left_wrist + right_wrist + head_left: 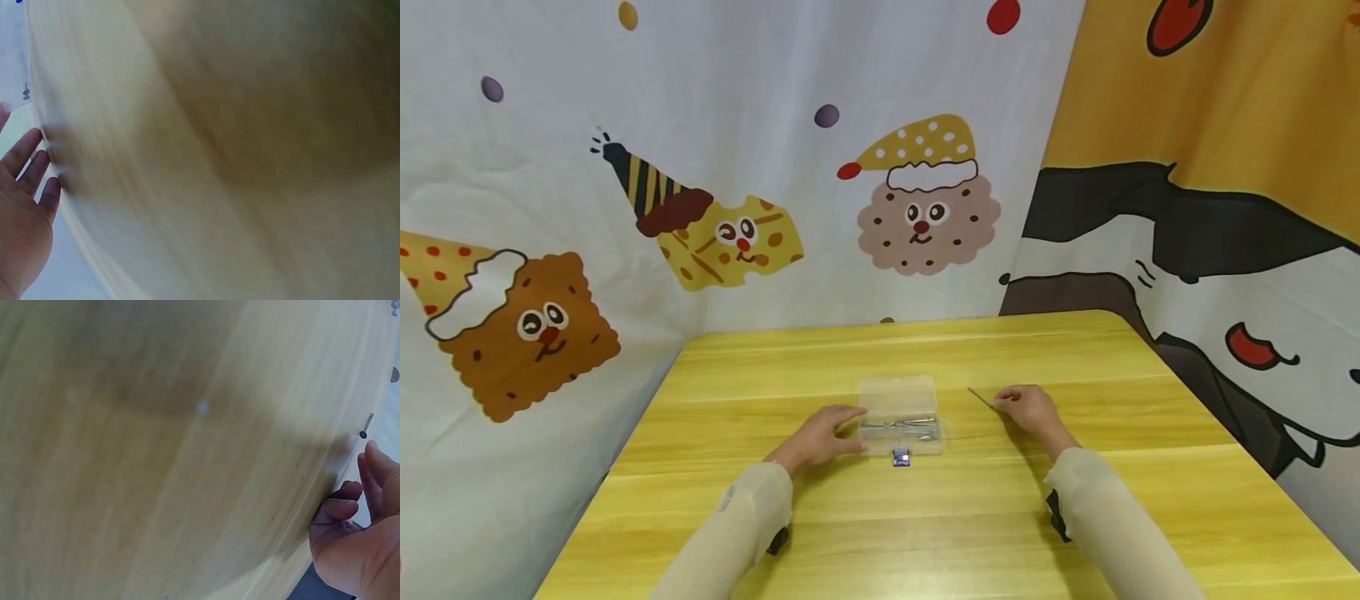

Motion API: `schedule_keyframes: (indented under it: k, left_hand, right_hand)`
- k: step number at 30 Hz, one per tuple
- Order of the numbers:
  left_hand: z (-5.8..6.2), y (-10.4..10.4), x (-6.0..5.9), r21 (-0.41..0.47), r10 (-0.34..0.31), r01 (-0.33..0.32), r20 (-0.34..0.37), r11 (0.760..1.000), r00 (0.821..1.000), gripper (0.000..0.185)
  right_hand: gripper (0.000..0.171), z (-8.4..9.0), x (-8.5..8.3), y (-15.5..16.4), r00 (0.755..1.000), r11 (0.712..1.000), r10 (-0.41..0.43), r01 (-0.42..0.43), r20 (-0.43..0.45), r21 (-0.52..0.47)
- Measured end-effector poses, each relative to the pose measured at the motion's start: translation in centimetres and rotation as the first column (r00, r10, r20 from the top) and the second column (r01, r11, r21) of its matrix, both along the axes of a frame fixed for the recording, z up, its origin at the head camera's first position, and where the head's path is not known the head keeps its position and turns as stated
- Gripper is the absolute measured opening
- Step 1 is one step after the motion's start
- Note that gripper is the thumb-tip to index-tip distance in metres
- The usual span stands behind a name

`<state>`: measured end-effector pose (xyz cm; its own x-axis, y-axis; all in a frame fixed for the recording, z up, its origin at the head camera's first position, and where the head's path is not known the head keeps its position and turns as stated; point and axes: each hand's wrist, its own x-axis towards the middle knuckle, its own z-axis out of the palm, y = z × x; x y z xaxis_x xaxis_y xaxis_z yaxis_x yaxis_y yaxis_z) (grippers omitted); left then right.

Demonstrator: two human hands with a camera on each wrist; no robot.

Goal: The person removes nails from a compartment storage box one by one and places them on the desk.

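Observation:
A clear plastic box point(900, 414) with thin metal tools inside lies at the middle of the yellow table point(925, 517). A small blue-and-silver piece point(901, 457) sits at its near edge. My left hand point(852, 429) rests against the box's left end with fairly straight fingers; in the left wrist view the left hand point(25, 212) also shows straight fingers. To the right of the box, my right hand point(1003, 404) pinches a thin metal pin point(981, 396) whose tip points left over the tabletop. The right wrist view shows curled fingers point(350, 500) below the pin point(366, 425).
Cartoon-print cloth point(737, 208) hangs behind the table and on both sides. The table's right corner point(1120, 325) is rounded. Both wrist views are mostly blurred tabletop.

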<state>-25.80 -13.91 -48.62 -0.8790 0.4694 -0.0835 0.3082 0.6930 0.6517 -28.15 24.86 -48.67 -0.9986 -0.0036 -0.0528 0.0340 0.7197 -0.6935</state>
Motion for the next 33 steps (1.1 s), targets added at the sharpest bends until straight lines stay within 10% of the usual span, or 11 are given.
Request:
schedule_keyframes:
  k: [33]
  left_hand:
    - [0.1,-0.1,-0.2,-0.007,-0.011,0.011,0.020,1.000,1.000,0.068]
  right_hand:
    - [0.022,1.5,-0.3,-8.0,0.971,0.955,0.233,-0.238,-0.051,-0.176]
